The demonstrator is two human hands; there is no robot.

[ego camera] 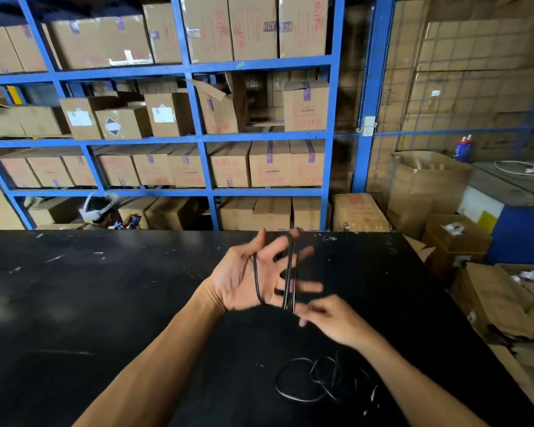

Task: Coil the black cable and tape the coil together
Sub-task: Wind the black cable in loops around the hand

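The black cable [289,272] is looped a few turns around my left hand [247,275], which is raised above the black table [74,303] with its palm up and fingers spread. One strand crosses the palm near the thumb; others run between the fingers. My right hand [330,318] is just below and right of it, blurred, with its fingertips at the bottom of the loops. The loose rest of the cable [309,383] lies tangled on the table near my right forearm. No tape is visible.
Blue shelving [198,137] full of cardboard boxes stands behind the table. A person with a phone [105,214] sits beyond the far edge. Open cartons [457,241] and flattened cardboard crowd the floor at the right.
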